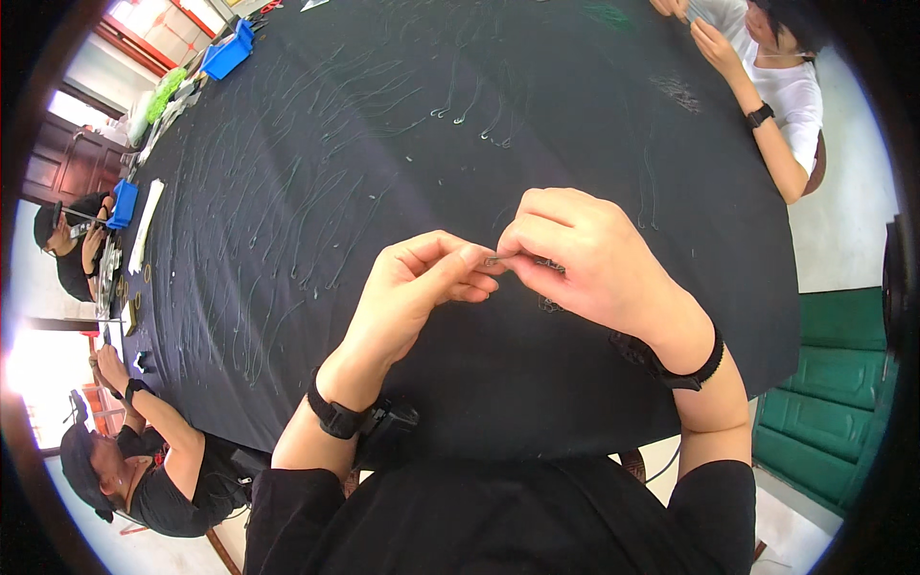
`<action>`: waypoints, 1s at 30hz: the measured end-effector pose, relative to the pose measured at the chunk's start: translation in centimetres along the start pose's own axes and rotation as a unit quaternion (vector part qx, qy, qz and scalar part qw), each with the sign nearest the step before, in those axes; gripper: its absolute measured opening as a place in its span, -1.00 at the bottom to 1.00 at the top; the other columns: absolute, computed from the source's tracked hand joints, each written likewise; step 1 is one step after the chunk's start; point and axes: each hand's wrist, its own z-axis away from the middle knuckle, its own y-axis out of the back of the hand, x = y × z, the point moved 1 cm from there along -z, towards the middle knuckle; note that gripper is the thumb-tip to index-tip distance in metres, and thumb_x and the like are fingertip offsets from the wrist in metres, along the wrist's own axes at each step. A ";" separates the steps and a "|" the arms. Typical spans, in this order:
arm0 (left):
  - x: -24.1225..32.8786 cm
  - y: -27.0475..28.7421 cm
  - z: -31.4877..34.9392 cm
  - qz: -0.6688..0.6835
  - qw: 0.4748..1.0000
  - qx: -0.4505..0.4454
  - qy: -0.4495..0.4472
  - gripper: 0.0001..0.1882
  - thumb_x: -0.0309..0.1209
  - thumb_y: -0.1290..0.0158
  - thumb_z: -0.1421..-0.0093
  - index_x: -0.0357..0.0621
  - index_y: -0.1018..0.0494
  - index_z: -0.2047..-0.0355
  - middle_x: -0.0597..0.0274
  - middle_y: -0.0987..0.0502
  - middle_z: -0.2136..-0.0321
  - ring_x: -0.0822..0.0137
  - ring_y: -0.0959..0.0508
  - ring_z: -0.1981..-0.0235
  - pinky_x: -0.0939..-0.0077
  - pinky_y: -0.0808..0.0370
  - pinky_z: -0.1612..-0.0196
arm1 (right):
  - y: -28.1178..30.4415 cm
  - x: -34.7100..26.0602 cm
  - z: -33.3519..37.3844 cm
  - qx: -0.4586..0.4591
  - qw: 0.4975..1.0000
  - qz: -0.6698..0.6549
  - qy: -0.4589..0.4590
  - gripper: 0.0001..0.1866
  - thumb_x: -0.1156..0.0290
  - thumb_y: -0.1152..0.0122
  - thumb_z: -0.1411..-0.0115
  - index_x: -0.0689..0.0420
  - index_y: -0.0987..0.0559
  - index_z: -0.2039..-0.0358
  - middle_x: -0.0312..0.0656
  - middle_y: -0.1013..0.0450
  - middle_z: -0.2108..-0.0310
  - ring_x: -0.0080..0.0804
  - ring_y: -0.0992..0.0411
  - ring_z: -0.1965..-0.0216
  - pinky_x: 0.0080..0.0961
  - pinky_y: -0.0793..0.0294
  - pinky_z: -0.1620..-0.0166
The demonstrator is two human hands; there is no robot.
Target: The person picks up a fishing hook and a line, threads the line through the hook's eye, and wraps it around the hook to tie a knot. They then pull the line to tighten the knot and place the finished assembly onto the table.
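Grip of the left hand point(414, 283) is closed at the tips of thumb and forefinger, on one end of a small metal piece point(492, 260). Right hand point(592, 257) pinches the same piece from the other side, thumb and forefinger drawn together; its remaining fingers curl inward. The piece sits between the two hands, above the near part of the tabletop point(537, 383). Its exact form cannot be made out, as the fingertips cover most of it. Dark wire-like bits show inside the curl of the right hand; whether they are held or merely touching cannot be determined. Just below, a small wire cluster point(549, 305) is partly hidden by that hand.

Thin green lines point(316, 182) lie spread over the black cloth, many too faint to trace; several beyond the hands end in pale metallic hooks point(460, 121). A loose wire heap point(677, 93) lies farther off at right. At the left edge are a blue tray point(227, 54), a blue box point(124, 204) and a white strip point(146, 225). Three other people sit around the edge, each partly cut off or obscured.
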 end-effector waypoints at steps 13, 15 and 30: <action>-0.1 -1.0 0.8 -0.181 0.979 0.030 -0.092 -0.89 -0.48 -0.17 -0.33 -0.30 -0.57 0.24 0.18 -0.67 0.30 0.48 -0.65 0.30 0.60 -0.62 0.18 | 0.4 -1.3 0.1 -0.012 0.997 0.076 0.028 -0.81 0.54 -0.39 0.02 0.09 -0.52 0.42 -0.27 -0.40 0.44 -0.30 -0.45 0.39 -0.38 -0.44 0.29; -0.1 -1.2 1.0 -0.220 0.970 0.024 -0.099 -0.88 -0.47 -0.18 -0.33 -0.31 -0.57 0.23 0.21 -0.67 0.30 0.51 -0.64 0.29 0.61 -0.61 0.17 | 1.3 -2.3 -0.4 -0.027 0.994 0.098 0.033 -0.80 0.53 -0.41 0.03 0.09 -0.54 0.40 -0.27 -0.43 0.42 -0.29 -0.48 0.36 -0.38 -0.47 0.29; -0.4 -2.0 0.7 -0.289 0.953 -0.026 -0.080 -0.84 -0.40 -0.18 -0.33 -0.27 -0.56 0.25 0.30 -0.64 0.35 0.57 -0.60 0.29 0.63 -0.54 0.22 | 8.9 -10.6 4.6 0.105 0.930 0.176 0.305 -0.72 0.45 -0.43 0.00 0.08 -0.60 0.24 -0.21 -0.52 0.26 -0.26 -0.51 0.30 -0.38 -0.50 0.26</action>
